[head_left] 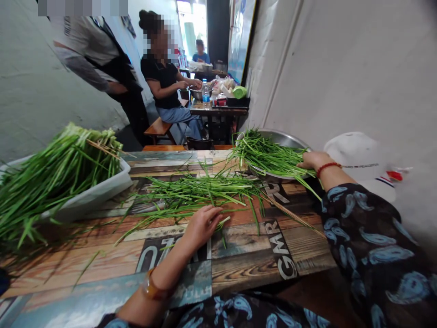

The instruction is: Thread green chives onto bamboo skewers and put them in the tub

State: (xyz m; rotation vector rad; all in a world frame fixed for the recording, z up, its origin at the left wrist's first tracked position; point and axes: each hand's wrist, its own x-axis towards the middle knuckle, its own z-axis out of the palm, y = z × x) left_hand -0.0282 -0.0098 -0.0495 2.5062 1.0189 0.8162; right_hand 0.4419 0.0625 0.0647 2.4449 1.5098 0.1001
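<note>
My left hand rests low over the table with its fingers curled together. A few green stems with a pale end poke out from under its fingertips. Just beyond it lies a loose spread of garlic chives. Out to the right, my right hand is closed on garlic chives at the near right rim of a metal bowl; some stems trail down outside the rim. A heap of garlic chives fills much of that bowl. My right fingertips are partly hidden among the stems.
At left, a white plastic bin holds a large bunch of garlic chives. A white cap is beside the bowl near the wall. Beyond the patterned table, one person sits at another table with a water bottle; another person stands.
</note>
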